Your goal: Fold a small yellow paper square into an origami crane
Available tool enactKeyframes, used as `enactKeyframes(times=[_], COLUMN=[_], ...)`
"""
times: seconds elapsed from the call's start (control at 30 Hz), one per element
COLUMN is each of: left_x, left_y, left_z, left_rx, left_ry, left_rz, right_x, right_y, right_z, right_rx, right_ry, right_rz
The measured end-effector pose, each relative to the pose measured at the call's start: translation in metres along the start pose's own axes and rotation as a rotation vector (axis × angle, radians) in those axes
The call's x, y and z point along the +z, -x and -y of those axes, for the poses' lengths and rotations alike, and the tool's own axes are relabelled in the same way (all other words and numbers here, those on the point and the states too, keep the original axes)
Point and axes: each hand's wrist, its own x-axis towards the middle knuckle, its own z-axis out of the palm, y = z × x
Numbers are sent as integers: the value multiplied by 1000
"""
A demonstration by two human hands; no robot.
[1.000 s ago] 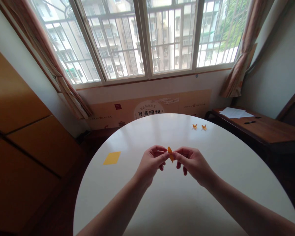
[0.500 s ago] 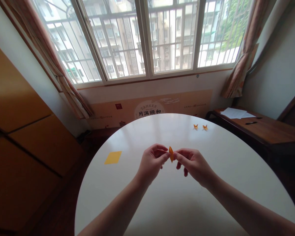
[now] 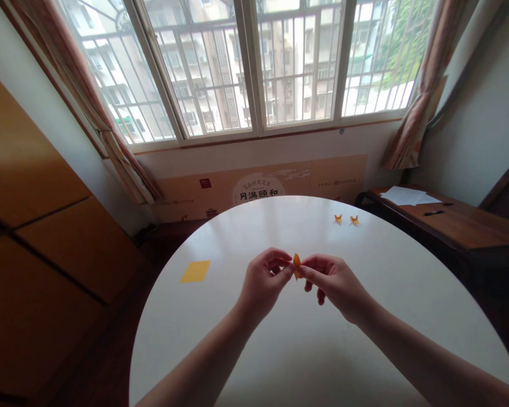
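A small folded orange paper piece [image 3: 296, 261] is held above the round white table [image 3: 237, 237], pinched from both sides. My left hand [image 3: 266, 281] grips its left edge between thumb and forefinger. My right hand [image 3: 331, 281] pinches its right edge, the other fingers curled under. Most of the paper is hidden by my fingertips. A flat yellow paper square [image 3: 195, 271] lies on the table to the left of my hands.
Two small folded orange paper figures [image 3: 346, 220] stand near the table's far right edge. A dark wooden side table [image 3: 458, 223] with white sheets [image 3: 408, 195] and a pen is at right. Wooden cabinets fill the left side. A barred window is ahead.
The fingertips have closed in on the orange paper, so less of it shows now. Both hands stay in nearly the same place.
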Motion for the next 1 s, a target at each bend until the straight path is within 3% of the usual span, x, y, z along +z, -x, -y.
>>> enactKeyframes(times=[0.23, 0.33, 1.0], left_x=[-1, -2, 0], left_y=[-3, -3, -4], left_z=[1, 2, 8], left_rx=[-225, -258, -129], left_ry=[128, 117, -64], left_rz=[107, 137, 82], right_x=[-2, -2, 4], right_y=[1, 0, -1], right_z=[3, 4, -2], right_rx=[4, 5, 28], right_ry=[-52, -56, -87], right_rz=[-3, 9, -2])
